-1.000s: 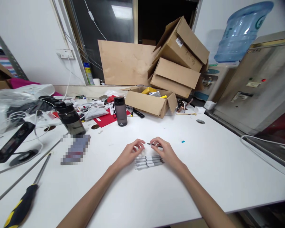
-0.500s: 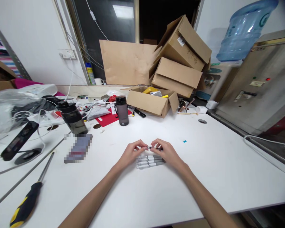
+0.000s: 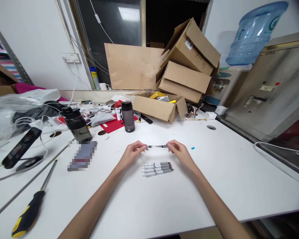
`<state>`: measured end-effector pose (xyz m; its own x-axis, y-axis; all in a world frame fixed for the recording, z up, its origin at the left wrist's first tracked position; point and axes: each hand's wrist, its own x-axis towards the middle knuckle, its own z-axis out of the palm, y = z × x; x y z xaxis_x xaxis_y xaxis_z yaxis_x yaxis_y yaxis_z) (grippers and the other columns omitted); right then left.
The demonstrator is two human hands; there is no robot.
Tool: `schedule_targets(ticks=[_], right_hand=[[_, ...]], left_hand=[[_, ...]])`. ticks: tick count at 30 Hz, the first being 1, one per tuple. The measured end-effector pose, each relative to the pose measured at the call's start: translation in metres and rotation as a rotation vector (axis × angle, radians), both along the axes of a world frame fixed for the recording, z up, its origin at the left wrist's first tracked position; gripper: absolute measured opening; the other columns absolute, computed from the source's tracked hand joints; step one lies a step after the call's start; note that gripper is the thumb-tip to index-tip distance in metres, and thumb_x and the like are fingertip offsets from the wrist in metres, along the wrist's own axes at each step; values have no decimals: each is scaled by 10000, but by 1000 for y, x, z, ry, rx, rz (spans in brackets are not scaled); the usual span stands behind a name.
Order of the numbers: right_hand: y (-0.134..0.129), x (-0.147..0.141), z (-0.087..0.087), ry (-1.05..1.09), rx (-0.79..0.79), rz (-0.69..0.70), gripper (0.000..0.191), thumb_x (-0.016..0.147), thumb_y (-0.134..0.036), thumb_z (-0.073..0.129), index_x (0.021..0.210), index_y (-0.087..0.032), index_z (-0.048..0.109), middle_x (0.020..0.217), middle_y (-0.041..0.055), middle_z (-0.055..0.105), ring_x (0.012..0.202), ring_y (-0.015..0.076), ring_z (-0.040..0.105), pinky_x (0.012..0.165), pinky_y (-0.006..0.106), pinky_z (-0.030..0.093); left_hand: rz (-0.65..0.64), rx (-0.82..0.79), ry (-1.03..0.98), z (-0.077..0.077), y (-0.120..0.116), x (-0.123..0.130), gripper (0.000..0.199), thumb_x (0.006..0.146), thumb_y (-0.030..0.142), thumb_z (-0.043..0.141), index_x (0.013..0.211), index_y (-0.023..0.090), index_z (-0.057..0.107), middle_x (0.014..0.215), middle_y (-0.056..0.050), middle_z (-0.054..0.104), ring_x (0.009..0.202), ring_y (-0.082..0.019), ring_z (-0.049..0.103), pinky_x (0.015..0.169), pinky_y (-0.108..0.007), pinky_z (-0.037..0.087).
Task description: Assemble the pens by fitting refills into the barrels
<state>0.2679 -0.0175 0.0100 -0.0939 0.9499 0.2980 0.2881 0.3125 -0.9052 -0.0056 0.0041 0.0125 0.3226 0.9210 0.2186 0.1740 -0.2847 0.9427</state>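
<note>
A thin grey pen [image 3: 157, 146] is held level above the white table [image 3: 214, 172], pinched at its left end by my left hand [image 3: 131, 154] and at its right end by my right hand [image 3: 179, 152]. Just below my hands, several grey and white pens [image 3: 156, 168] lie side by side in a neat row on the table, touched by neither hand.
A dark bottle [image 3: 128, 116] and a larger dark jug [image 3: 76, 123] stand at the back left among cables. An open cardboard box [image 3: 159, 107] and stacked boxes [image 3: 189, 63] sit behind. A yellow-handled screwdriver [image 3: 30, 209] lies front left. A water dispenser [image 3: 254, 36] stands right.
Both hands have risen and moved away from the row of pens, spreading apart with one pen stretched level between them.
</note>
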Motion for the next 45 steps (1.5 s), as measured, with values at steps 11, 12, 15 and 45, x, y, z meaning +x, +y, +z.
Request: schedule_targets(ticks=[11,12,15,45], right_hand=[[-1,3,-19,-263,-111,194,179,904,-325,576,844,-200,689,853,18,694,795,182,597,724,280,418],[-1,2,-21,-287,-111,195,168,896,-312,581,842,-199,693,846,18,692,785,179,592,711,276,415],[-1,2,-24,-317,-121,200,135,867,-280,601,851,-194,704,841,19,694,767,172,588,688,268,415],[-11,-22,-34,-86,-80,42,304,967,-442,472,996,-231,689,1017,35,684,923,204,604,786,296,464]], left_hand=[[-270,53,344,-5,7,-23,251,911,422,614,972,210,733,986,-35,744,908,-205,642,789,-285,457],[-280,54,376,-6,7,-23,255,908,424,614,971,209,736,976,-33,741,891,-200,636,775,-280,453],[-312,56,445,-7,7,-24,270,894,433,622,972,207,749,933,-29,733,844,-185,615,742,-265,440],[77,10,195,-36,-10,10,314,956,426,488,1084,225,692,1162,-68,701,1123,-252,609,1042,-395,425]])
